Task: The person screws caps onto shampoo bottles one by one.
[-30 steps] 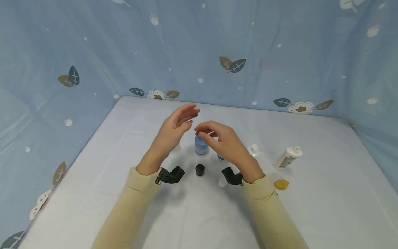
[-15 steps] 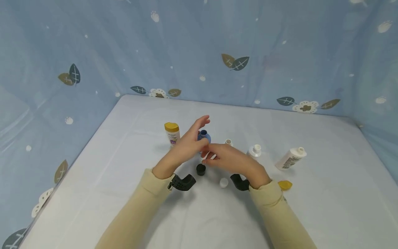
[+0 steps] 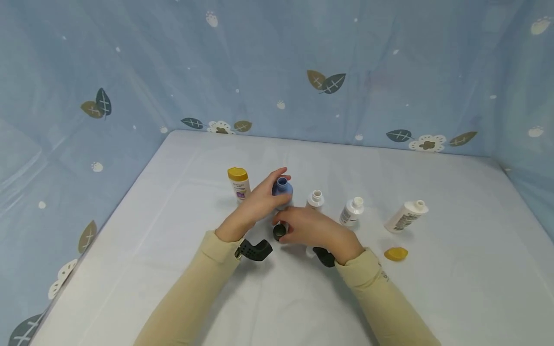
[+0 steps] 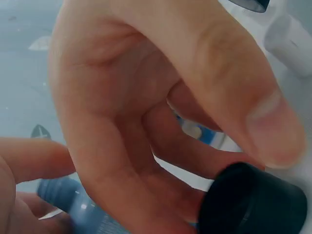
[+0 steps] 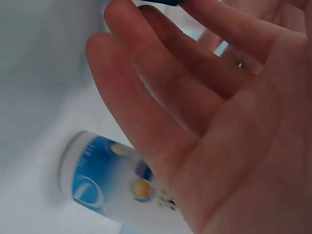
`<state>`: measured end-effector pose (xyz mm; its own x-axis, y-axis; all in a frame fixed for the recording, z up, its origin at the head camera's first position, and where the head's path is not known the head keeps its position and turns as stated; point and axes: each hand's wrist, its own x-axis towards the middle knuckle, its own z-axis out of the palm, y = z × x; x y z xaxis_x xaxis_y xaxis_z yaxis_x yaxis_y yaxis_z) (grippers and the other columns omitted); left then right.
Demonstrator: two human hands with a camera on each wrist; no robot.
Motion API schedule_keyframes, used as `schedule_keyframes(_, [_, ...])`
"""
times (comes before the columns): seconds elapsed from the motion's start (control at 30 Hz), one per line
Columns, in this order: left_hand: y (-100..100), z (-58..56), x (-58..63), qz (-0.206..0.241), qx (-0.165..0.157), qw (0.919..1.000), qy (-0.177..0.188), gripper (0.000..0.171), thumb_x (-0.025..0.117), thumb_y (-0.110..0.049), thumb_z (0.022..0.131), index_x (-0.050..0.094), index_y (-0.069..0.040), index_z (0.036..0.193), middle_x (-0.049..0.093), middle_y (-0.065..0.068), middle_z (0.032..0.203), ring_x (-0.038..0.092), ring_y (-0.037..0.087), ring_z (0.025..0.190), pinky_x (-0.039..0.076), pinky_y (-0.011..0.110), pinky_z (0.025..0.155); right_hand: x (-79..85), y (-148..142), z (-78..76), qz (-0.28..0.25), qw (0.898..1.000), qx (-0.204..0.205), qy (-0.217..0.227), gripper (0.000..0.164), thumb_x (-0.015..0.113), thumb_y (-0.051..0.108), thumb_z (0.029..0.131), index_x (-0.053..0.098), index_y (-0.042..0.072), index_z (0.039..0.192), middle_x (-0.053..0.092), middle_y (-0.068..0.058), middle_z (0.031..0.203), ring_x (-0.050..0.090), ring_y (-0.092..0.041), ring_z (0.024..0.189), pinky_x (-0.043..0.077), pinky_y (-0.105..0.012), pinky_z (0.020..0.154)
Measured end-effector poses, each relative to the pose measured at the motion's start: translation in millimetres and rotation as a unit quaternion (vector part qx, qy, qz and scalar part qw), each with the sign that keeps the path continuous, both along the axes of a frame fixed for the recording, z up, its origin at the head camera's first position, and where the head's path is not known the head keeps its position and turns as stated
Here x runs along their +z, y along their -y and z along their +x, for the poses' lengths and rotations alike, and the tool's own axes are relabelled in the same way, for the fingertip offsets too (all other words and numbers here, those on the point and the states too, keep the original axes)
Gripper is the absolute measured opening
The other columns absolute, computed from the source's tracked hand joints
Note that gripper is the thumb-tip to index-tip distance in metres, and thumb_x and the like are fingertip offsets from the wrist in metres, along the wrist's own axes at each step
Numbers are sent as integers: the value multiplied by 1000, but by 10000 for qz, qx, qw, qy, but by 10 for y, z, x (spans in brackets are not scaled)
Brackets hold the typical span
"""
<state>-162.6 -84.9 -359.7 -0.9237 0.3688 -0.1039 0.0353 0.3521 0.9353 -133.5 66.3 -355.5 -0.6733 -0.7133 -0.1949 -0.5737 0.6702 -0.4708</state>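
Observation:
In the head view my left hand [image 3: 258,204] grips an upright blue bottle [image 3: 283,190] with an uncapped neck, the thumb on its near side. Just in front of it, my right hand [image 3: 309,227] has thumb and fingers around a dark bottle cap [image 3: 279,232], hollow side up. The left wrist view shows the right hand large, its thumb at the rim of the dark cap [image 4: 253,200]; the blue bottle [image 4: 83,204] is partly hidden behind. Seen from the right wrist, a white and blue bottle [image 5: 122,180] stands close to the right hand's fingers.
A yellow-capped bottle [image 3: 239,182] stands left of my left hand. To the right are uncapped white bottles [image 3: 316,198], [image 3: 351,211] and a tilted-looking white bottle [image 3: 406,216]. A yellow cap [image 3: 396,253] and a white cap [image 3: 309,252] lie on the white tabletop [image 3: 242,302].
My left hand has come down onto the blue bottle, uncovering the yellow-capped bottle. My right hand has lowered from above the blue bottle to the dark cap nearer me.

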Motion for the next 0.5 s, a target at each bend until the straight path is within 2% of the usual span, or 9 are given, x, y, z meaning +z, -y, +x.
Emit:
schedule_keyframes(0.03, [-2,19,28,-66,44,10000,35,62,55,-18,88,23,-25,140,37,-6,136,25,12,128,22,39,102,-17,9,-4,19,9999,101,-134,30,70,18,76,62,14,105,58,5,91,50,-10,79,42,-25,71])
schedule_keyframes(0.17, [7,-1,-44,-218,187,9996,16,56,56,-19,88,32,-19,138,38,-4,136,27,14,128,23,35,103,-59,26,-17,90,9984,268,-484,22,69,18,76,63,17,98,58,8,88,50,-9,80,41,-24,72])
schedule_keyframes(0.23, [14,-9,-79,-113,207,9997,74,52,57,-19,88,37,-19,136,40,-1,136,32,16,126,26,35,101,-43,15,-18,131,9988,159,-442,20,67,19,77,63,20,97,57,10,86,49,-7,76,41,-23,69])
schedule_keyframes(0.27, [22,-36,-142,-71,219,9997,75,50,58,-22,87,40,-21,134,41,-3,134,34,15,124,28,35,100,-28,5,-19,129,9992,66,-370,20,67,20,78,63,21,97,57,11,85,49,-7,74,40,-23,68])
schedule_keyframes(0.4, [25,-50,-195,214,222,9994,131,41,59,-30,87,49,-28,126,46,-7,128,39,12,119,31,36,97,67,-60,-19,117,9992,-384,-76,21,65,23,80,61,23,100,55,14,82,49,-5,71,40,-23,66])
schedule_keyframes(0.5, [24,-66,-231,300,273,9992,21,37,58,-36,86,52,-31,121,49,-9,123,42,11,114,33,37,94,141,-110,-23,-6,9983,-578,-6,25,65,24,81,60,22,105,57,13,84,51,-4,72,41,-24,68])
